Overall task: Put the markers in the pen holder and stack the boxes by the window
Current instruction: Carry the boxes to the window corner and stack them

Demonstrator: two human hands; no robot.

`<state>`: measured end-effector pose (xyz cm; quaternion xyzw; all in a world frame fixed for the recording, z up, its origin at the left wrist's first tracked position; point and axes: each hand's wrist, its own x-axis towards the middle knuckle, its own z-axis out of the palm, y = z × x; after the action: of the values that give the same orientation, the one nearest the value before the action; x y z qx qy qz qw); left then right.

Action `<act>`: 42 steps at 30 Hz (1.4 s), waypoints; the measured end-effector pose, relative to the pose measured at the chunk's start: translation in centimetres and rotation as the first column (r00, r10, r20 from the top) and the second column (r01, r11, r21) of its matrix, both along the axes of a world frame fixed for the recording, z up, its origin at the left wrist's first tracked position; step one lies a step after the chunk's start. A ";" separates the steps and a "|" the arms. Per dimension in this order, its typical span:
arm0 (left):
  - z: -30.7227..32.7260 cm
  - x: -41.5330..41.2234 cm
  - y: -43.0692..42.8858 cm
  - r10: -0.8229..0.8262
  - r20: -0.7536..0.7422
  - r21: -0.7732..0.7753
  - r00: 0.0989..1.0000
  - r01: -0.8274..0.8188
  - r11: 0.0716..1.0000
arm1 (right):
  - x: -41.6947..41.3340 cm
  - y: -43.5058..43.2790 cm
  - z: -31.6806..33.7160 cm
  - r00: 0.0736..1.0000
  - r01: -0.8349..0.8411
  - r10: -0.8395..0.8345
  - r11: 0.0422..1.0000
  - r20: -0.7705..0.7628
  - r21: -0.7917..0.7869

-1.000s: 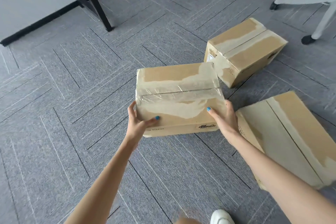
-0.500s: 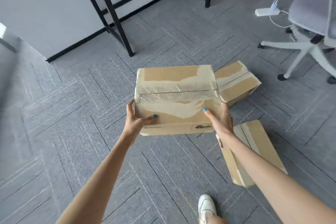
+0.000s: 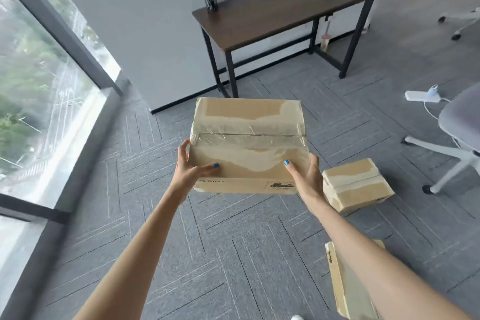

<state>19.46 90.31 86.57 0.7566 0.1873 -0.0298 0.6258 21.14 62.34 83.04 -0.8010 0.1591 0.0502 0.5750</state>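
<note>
While raised above grey carpet tiles (image 3: 233,241), holds a tan, tape-sealed rectangular cardboard box (image 3: 249,143): left hand (image 3: 191,174) grip clasping its left end, right hand (image 3: 306,179) grip clasping its right.

The left hand (image 3: 189,174) and right hand (image 3: 307,179) grip a taped box (image 3: 249,143) by its ends, thumbs on top. A second box (image 3: 357,186) and a third box (image 3: 345,286) lie on the carpet (image 3: 233,254) to the right. The window (image 3: 39,86) is at left, and a pen holder (image 3: 211,1) stands on the tabletop (image 3: 272,18).
</note>
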 end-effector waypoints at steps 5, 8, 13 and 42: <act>5.8 -1.4 4.1 0.108 0.055 0.027 0.993 -0.109 0.994 | 2.3 4.5 5.3 0.992 -0.113 0.113 0.994 0.064 -0.006; 8.3 -2.4 6.9 0.189 0.091 0.037 0.978 -0.193 0.980 | 3.5 8.0 7.5 0.979 -0.181 0.179 0.983 0.101 0.013; 11.7 -3.5 12.2 0.281 0.147 0.067 0.948 -0.293 0.954 | 5.4 14.6 9.9 0.952 -0.284 0.281 0.959 0.124 0.008; 15.2 14.9 57.0 0.524 0.270 -0.004 0.808 -0.543 0.840 | 30.6 64.2 13.1 0.848 -0.495 0.485 0.869 0.214 -0.011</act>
<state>34.39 147.31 101.81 0.6931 0.3095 0.2533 0.5998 51.78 126.50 96.14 -0.8027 -0.1133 0.1138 0.5743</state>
